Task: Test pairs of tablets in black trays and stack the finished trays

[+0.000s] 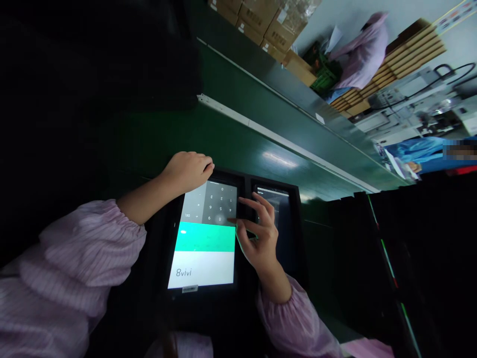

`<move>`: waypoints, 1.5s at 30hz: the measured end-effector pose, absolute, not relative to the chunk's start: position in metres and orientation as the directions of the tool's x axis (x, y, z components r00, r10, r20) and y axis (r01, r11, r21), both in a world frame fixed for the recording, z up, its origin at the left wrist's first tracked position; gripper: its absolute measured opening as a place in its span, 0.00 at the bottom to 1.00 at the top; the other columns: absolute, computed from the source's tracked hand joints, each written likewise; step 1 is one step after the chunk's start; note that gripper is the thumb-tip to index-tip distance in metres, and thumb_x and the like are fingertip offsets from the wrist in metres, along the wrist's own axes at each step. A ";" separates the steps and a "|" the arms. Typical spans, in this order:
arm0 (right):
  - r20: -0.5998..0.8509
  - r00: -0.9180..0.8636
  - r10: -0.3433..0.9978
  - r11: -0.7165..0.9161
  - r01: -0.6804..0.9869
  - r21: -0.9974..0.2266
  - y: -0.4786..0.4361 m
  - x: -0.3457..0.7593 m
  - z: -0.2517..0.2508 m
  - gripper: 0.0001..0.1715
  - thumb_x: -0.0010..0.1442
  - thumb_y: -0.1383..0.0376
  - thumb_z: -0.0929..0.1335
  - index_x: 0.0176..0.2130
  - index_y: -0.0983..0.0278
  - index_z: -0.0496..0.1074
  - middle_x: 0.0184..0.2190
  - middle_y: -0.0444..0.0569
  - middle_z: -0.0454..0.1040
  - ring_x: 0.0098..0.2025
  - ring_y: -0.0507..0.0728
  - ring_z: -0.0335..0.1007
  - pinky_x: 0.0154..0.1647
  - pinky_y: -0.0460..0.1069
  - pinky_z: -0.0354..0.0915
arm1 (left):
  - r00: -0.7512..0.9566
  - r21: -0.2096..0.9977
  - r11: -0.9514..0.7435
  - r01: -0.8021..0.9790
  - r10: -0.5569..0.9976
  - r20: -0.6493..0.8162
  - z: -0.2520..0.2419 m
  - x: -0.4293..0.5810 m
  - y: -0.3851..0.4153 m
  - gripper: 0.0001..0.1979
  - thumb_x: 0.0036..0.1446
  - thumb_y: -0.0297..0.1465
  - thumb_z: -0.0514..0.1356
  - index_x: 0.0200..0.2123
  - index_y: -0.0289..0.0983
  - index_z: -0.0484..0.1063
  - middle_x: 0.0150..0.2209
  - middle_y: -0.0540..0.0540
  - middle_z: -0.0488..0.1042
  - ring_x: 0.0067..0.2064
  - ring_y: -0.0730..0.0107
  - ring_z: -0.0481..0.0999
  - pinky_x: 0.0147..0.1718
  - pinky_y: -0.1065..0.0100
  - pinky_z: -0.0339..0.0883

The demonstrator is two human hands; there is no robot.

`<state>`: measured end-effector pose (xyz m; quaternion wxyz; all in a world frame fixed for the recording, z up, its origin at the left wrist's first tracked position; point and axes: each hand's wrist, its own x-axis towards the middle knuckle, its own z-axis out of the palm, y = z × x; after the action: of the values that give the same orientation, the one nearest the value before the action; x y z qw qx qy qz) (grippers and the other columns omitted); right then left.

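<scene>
A tablet [204, 248] lies in a black tray in front of me, its lit screen showing a calculator keypad, a green band and a white field with digits. My left hand [188, 170] rests on the tablet's far left corner with its fingers curled over the edge, gripping it. My right hand [259, 231] hovers at the screen's right side, fingers spread, one fingertip touching the keypad. A second tablet [274, 204] with a dimmer screen lies just right of the first, partly behind my right hand.
A green conveyor belt [238, 144] with a white rail runs diagonally behind the tablets. Cardboard boxes [261, 22] are stacked beyond it. A person in a pink coat [359, 54] works at the far right near pallets and machines. Dark trays [372, 258] stand at right.
</scene>
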<state>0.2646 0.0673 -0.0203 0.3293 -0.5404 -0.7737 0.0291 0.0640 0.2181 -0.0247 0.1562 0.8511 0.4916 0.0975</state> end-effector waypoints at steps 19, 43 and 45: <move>0.368 -0.509 0.778 0.627 0.663 -0.409 0.055 0.228 -0.011 0.13 0.65 0.69 0.67 0.38 0.61 0.82 0.55 0.56 0.74 0.67 0.66 0.60 0.63 0.65 0.68 | 0.485 0.353 -0.457 0.816 0.875 0.010 -0.025 0.065 0.218 0.23 0.68 0.35 0.43 0.44 0.37 0.78 0.46 0.43 0.81 0.48 0.55 0.79 0.43 0.58 0.67; 0.340 -0.529 0.777 0.628 0.679 -0.381 0.054 0.228 -0.012 0.13 0.65 0.70 0.67 0.39 0.61 0.83 0.60 0.53 0.72 0.73 0.70 0.47 0.69 0.70 0.57 | 0.484 0.345 -0.461 0.818 0.875 0.021 -0.024 0.065 0.218 0.23 0.68 0.35 0.43 0.45 0.37 0.78 0.45 0.43 0.81 0.49 0.55 0.79 0.42 0.59 0.67; 0.401 -0.488 0.775 0.628 0.662 -0.409 0.055 0.234 -0.011 0.15 0.64 0.71 0.66 0.38 0.62 0.83 0.56 0.53 0.74 0.71 0.69 0.53 0.66 0.68 0.62 | 0.485 0.348 -0.461 0.817 0.874 0.019 -0.024 0.065 0.218 0.23 0.68 0.35 0.43 0.45 0.36 0.78 0.45 0.43 0.81 0.49 0.55 0.79 0.42 0.59 0.67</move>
<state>0.2336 0.0549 -0.0107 0.2831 -0.4194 -0.8567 0.0999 0.0650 0.2182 -0.0236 0.1476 0.8490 0.4979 0.0975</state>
